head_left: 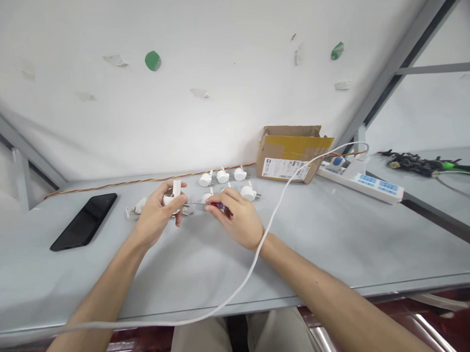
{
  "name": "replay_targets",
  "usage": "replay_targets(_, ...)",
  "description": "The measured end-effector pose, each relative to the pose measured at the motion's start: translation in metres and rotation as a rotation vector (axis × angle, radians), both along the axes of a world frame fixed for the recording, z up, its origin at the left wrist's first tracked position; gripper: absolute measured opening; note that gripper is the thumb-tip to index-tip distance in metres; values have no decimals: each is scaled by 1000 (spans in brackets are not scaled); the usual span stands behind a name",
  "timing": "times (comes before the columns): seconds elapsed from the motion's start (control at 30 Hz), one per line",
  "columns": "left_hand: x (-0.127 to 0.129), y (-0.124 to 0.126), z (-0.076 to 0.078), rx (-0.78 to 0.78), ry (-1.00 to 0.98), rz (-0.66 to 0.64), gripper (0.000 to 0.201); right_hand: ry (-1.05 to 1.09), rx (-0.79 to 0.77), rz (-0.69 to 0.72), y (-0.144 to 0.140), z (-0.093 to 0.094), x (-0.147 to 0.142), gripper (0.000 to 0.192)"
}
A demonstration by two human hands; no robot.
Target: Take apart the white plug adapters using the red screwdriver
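My left hand (156, 215) grips a small white plug (173, 196) just above the grey table (207, 259). My right hand (238, 218) holds a screwdriver (212, 204) with a red and blue handle; its thin metal shaft points left, with the tip at the plug. Several more white plugs (222, 175) lie on the table just behind my hands. One white part (136, 208) lies left of my left hand.
A black phone (84, 221) lies at the left. An open cardboard box (290, 153) stands at the back right, beside a white power strip (368, 181). A white cable (275, 215) runs from it across my right wrist. Twisted coloured wire (142, 181) follows the wall.
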State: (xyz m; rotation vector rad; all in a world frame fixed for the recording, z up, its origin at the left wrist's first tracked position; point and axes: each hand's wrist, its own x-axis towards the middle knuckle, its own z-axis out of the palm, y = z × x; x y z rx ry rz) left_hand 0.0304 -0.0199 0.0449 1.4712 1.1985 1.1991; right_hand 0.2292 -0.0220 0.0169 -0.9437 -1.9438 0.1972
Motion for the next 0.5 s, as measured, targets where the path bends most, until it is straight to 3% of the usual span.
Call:
replay_targets(0.27, 2, -3, 2, 52, 153, 4, 35, -13, 39, -13, 3, -3, 2, 11)
replay_targets(0.5, 2, -2, -1, 32, 89, -59, 34, -148, 130, -132, 0, -4, 0, 14)
